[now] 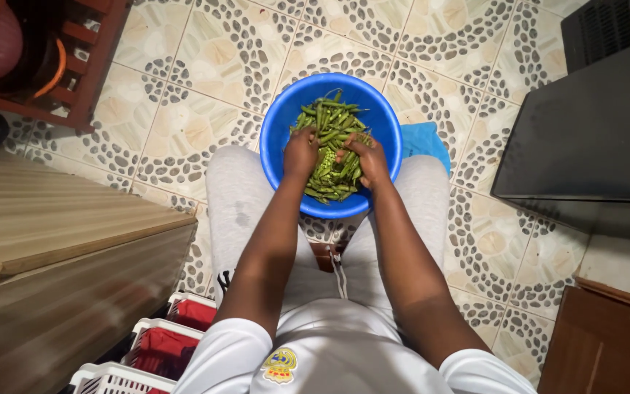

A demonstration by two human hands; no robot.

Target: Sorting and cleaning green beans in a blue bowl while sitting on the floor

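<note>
Both hands, left hand (301,153) and right hand (370,159), pinch one split green pea pod (338,156) over a round blue plastic basin (278,117), where many whole pods (329,117) remain unshelled.

We had the bowl (278,117) sitting at upper centre of the frame, between the knees, with the pea pods (333,142) piled in it. Left hand (300,153) and right hand (368,162) were both in the bowl, on the pods, side by side. A cloth (424,138) lay just right of the bowl, partly under it. Wooden counter (45,233) filled the left side, crates (162,343) below it at bottom left, a rack (74,66) in the upper left corner, and a dark cabinet (592,131) at upper right.
</note>
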